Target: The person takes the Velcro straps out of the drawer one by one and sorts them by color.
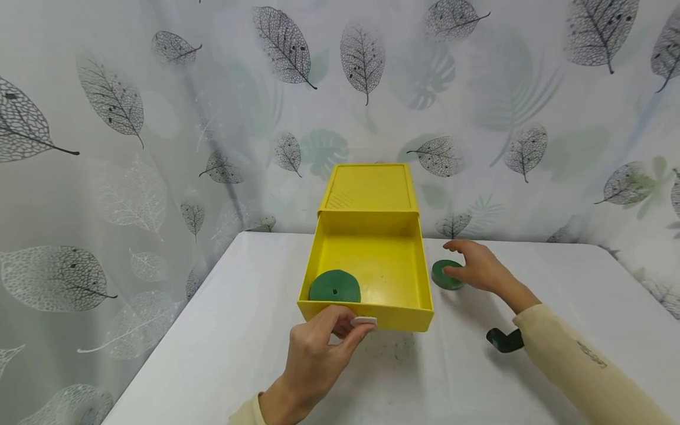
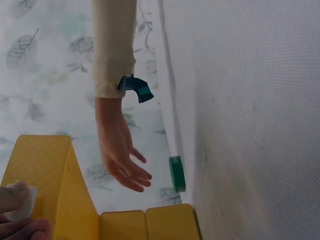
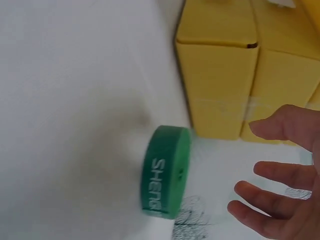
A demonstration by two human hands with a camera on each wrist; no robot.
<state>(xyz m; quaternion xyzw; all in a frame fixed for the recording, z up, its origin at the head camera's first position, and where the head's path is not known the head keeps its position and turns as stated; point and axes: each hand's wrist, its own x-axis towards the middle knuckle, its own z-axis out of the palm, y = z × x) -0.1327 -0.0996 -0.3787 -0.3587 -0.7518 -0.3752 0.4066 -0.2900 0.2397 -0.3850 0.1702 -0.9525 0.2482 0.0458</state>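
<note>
A yellow drawer (image 1: 406, 319) stands pulled out of its yellow cabinet (image 1: 370, 186). My left hand (image 1: 317, 357) pinches the drawer's white knob (image 1: 363, 320) between thumb and fingers. Inside the drawer, at its front left corner, lies a green disc (image 1: 336, 286) with a small centre hole. A second thick green disc (image 1: 444, 281) rests on the table right of the cabinet; the right wrist view shows white lettering on this disc's rim (image 3: 159, 172). Over it hovers my right hand (image 1: 480, 268), fingers spread and slightly bent, holding nothing and apart from the disc.
Below the pulled-out drawer, more yellow drawer units (image 3: 215, 90) stand side by side on the white table (image 1: 255, 307). A leaf-patterned curtain (image 1: 234, 118) hangs behind and at the sides. A dark curved piece (image 1: 504, 340) sits at the right sleeve.
</note>
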